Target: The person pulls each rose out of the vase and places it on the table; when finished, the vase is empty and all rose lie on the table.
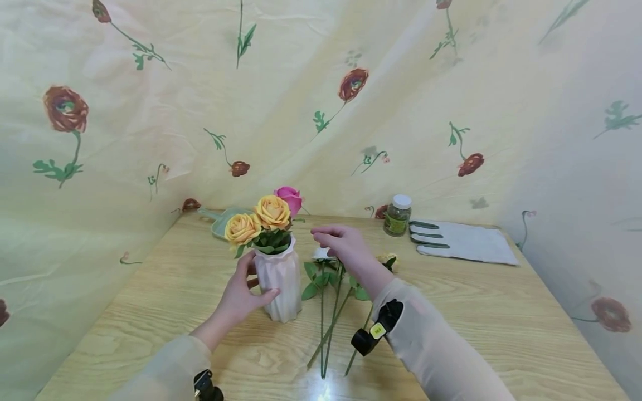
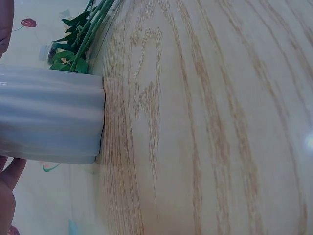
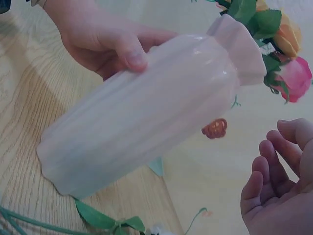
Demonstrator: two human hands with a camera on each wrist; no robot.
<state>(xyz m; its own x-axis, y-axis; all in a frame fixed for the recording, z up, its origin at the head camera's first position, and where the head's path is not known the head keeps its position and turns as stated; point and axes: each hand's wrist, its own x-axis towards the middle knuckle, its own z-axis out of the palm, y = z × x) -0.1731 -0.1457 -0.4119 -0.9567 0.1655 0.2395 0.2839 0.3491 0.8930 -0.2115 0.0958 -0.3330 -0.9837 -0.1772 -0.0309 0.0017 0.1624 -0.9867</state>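
Observation:
A white ribbed vase (image 1: 282, 281) stands upright on the wooden table. My left hand (image 1: 239, 294) grips its side, the thumb across the near face; the right wrist view shows this hand (image 3: 105, 41) from the other side. Two yellow roses (image 1: 273, 211) and a pink rose (image 1: 289, 199) rise from the vase mouth. Right of the vase, my right hand (image 1: 347, 249) hovers with loosely bent fingers and holds nothing. Beneath it lie several loose stems (image 1: 322, 323), among them a white flower (image 1: 321, 254) and a yellow flower (image 1: 388, 259), partly hidden by the hand and forearm.
Toward the back right stand a lidded glass jar (image 1: 398, 216) and, beside it, a flat white glove (image 1: 463, 242) with green-edged fingers. Behind the roses is a pale green dustpan-like object (image 1: 222, 224), partly covered. A flower-printed curtain (image 1: 301, 111) hangs behind the table.

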